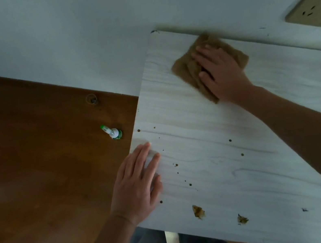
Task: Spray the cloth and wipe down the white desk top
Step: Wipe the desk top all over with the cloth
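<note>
Socket (315,6) cut off at rt edge, blurred. Cloth (187,69) partly under rt hand (219,72). Floor obj (91,99) unclear.

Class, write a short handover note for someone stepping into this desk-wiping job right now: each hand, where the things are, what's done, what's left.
Right hand: open, flat on the cloth, pressing it to the desk at the far corner by the wall.
Left hand: open, flat on the desk's left edge, holding nothing.
Spray bottle: on the floor, left of the desk.
Done: wiping is under way at the far corner; whether the cloth was sprayed cannot be told.
Left: dark spots mid-desk and two brown stains near the front edge.
</note>
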`<state>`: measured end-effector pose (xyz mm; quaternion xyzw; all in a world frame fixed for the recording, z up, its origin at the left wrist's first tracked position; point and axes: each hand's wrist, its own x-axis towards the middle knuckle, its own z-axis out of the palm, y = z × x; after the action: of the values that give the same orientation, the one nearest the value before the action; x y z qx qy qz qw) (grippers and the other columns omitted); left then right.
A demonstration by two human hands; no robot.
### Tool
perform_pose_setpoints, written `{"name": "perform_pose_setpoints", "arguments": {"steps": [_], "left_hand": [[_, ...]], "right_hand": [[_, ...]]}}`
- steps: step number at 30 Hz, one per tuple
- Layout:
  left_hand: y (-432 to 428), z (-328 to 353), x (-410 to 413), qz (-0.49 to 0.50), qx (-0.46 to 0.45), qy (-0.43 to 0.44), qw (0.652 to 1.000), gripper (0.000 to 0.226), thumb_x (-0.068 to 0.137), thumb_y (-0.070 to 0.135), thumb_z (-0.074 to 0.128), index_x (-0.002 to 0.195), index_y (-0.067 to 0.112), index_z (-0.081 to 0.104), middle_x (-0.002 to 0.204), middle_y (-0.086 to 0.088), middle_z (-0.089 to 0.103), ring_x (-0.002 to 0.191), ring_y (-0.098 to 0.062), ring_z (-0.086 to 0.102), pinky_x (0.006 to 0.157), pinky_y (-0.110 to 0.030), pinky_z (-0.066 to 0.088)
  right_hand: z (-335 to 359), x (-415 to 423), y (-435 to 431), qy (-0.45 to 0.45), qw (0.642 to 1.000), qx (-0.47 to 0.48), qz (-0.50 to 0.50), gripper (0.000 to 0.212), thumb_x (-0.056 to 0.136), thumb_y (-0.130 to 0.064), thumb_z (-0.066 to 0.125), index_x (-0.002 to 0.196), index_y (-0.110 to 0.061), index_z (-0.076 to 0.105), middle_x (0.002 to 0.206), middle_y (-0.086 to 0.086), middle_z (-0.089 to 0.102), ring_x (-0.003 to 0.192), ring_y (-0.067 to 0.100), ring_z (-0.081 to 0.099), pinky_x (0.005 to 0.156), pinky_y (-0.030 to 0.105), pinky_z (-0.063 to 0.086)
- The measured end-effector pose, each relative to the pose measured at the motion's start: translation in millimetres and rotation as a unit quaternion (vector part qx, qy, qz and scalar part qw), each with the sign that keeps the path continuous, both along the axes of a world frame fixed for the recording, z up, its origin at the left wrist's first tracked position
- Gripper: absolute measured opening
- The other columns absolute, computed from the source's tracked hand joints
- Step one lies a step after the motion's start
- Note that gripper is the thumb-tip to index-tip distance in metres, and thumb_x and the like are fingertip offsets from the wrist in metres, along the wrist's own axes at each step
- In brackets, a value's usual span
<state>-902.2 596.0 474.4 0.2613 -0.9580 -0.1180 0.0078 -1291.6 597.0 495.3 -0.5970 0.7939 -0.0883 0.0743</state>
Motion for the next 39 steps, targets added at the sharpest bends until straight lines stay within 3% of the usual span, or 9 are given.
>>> {"name": "perform_pose_setpoints", "arguments": {"steps": [4, 7, 15, 19, 24, 27, 31, 35, 39], "left_hand": [[0.3, -1.4, 0.7, 0.002, 0.002, 0.001, 1.000, 0.053, 0.105, 0.043, 0.037, 0.153, 0.020, 0.043, 0.169, -0.010, 0.028, 0.159, -0.026, 0.023, 0.127, -0.040, 0.023], [-0.1, -0.6, 0.3, 0.001, 0.005, -0.004, 1.000, 0.054, 0.105, 0.044, 0.035, 0.153, 0.021, 0.043, 0.170, -0.010, 0.027, 0.159, -0.026, 0.023, 0.128, -0.039, 0.021], [-0.2, 1.9, -1.8, 0.002, 0.016, -0.015, 1.000, 0.055, 0.105, 0.047, 0.031, 0.152, 0.022, 0.042, 0.170, -0.011, 0.028, 0.158, -0.028, 0.026, 0.127, -0.039, 0.019], [-0.8, 5.3, -2.2, 0.004, 0.011, -0.007, 1.000, 0.055, 0.101, 0.043, 0.040, 0.151, 0.021, 0.043, 0.168, -0.012, 0.032, 0.156, -0.030, 0.029, 0.128, -0.036, 0.016], [-0.4, 9.7, -3.8, 0.005, 0.006, -0.005, 1.000, 0.054, 0.101, 0.041, 0.041, 0.150, 0.019, 0.045, 0.166, -0.014, 0.034, 0.155, -0.030, 0.030, 0.129, -0.032, 0.010], [-1.1, 9.3, -3.3, 0.004, 0.006, -0.008, 1.000, 0.054, 0.101, 0.041, 0.042, 0.151, 0.019, 0.044, 0.167, -0.013, 0.032, 0.156, -0.029, 0.028, 0.129, -0.033, 0.011], [-0.3, 5.3, -1.5, -0.001, 0.007, -0.011, 1.000, 0.055, 0.101, 0.042, 0.042, 0.151, 0.019, 0.044, 0.168, -0.012, 0.029, 0.157, -0.027, 0.025, 0.127, -0.040, 0.021], [-0.2, -0.3, 1.2, 0.001, 0.007, -0.001, 1.000, 0.054, 0.104, 0.044, 0.037, 0.153, 0.021, 0.042, 0.170, -0.010, 0.026, 0.159, -0.026, 0.023, 0.126, -0.042, 0.025], [0.2, -5.9, 2.0, 0.001, 0.003, 0.007, 1.000, 0.054, 0.105, 0.044, 0.036, 0.154, 0.020, 0.041, 0.171, -0.010, 0.025, 0.159, -0.026, 0.023, 0.125, -0.045, 0.028]], "right_hand": [[-1.8, -17.8, -2.7, 0.005, 0.987, -0.011, -0.157, 0.053, 0.103, -0.029, 0.039, 0.154, -0.015, 0.034, 0.163, 0.007, 0.029, 0.151, 0.025, 0.023, 0.125, 0.042, 0.011], [-4.0, 7.9, -5.5, 0.006, 0.982, -0.009, -0.186, 0.055, 0.103, -0.029, 0.039, 0.154, -0.012, 0.034, 0.163, 0.010, 0.027, 0.152, 0.028, 0.020, 0.125, 0.044, 0.009], [-4.0, 5.0, 67.5, 0.015, 0.998, 0.034, 0.040, 0.060, 0.102, -0.042, 0.032, 0.157, -0.020, 0.028, 0.165, 0.002, 0.024, 0.153, 0.023, 0.018, 0.126, 0.044, 0.009], [-4.0, -29.0, 39.8, 0.013, 0.994, 0.008, -0.105, 0.059, 0.101, -0.038, 0.036, 0.156, -0.018, 0.032, 0.164, 0.005, 0.028, 0.152, 0.025, 0.021, 0.125, 0.045, 0.012], [-9.3, 0.9, -0.3, 0.014, 0.966, 0.026, -0.256, 0.060, 0.103, -0.036, 0.032, 0.157, -0.012, 0.025, 0.165, 0.011, 0.021, 0.153, 0.030, 0.015, 0.125, 0.047, 0.008], [-8.6, 38.0, 8.1, 0.015, 0.981, 0.031, -0.189, 0.062, 0.103, -0.038, 0.031, 0.157, -0.011, 0.025, 0.165, 0.013, 0.020, 0.154, 0.031, 0.014, 0.125, 0.050, 0.007], [-7.8, 78.1, 44.9, 0.006, 1.000, 0.022, -0.001, 0.062, 0.101, -0.040, 0.036, 0.156, -0.014, 0.030, 0.165, 0.009, 0.023, 0.154, 0.029, 0.015, 0.124, 0.051, 0.011], [-5.7, 52.4, 59.1, -0.013, 0.982, 0.062, 0.177, 0.063, 0.102, -0.047, 0.035, 0.159, -0.021, 0.024, 0.167, 0.000, 0.016, 0.155, 0.020, 0.007, 0.127, 0.044, 0.006], [-2.5, 22.2, 28.0, -0.018, 0.986, 0.061, 0.155, 0.061, 0.102, -0.046, 0.033, 0.158, -0.023, 0.026, 0.166, -0.001, 0.020, 0.155, 0.020, 0.013, 0.126, 0.044, 0.011]]}}
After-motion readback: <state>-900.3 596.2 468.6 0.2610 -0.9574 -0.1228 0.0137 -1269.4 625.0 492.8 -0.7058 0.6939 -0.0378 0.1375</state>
